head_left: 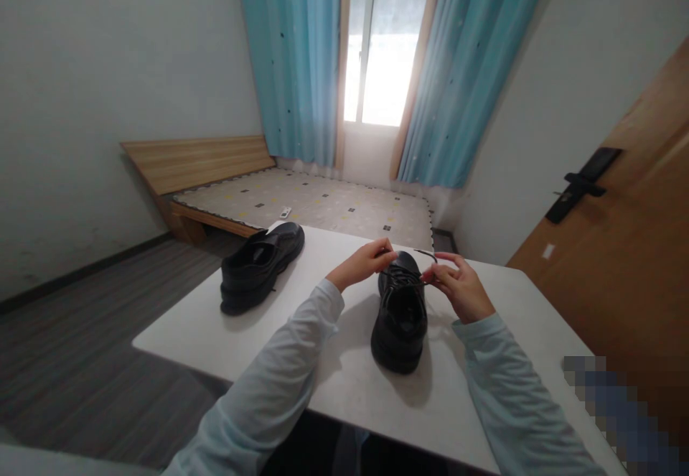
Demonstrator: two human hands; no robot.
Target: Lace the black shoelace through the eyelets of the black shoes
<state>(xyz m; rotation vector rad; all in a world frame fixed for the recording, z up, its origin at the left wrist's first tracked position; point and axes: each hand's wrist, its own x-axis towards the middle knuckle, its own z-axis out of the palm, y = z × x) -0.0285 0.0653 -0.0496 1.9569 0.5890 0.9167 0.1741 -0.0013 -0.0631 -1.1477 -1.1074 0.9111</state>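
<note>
A black lace-up shoe (pixel 399 318) stands upright on the white table (pixel 339 383), its heel towards me and its toe pointing away. My left hand (pixel 367 260) is closed at the left of the lacing, with a dark bit of shoelace at its fingertips. On the other side, my right hand (pixel 457 283) pinches the shoelace (pixel 426 253), whose loose end curves up above the fingers. Crossed laces lie over the shoe's tongue between both hands. The other black shoe (pixel 258 269) rests at the table's left, apart from my hands.
Beyond the table is a bed (pixel 334 199) with a patterned mattress and a small white object (pixel 286 212) on it. Blue curtains (pixel 301 59) flank a bright window. A wooden door (pixel 608 246) with a black handle stands at the right.
</note>
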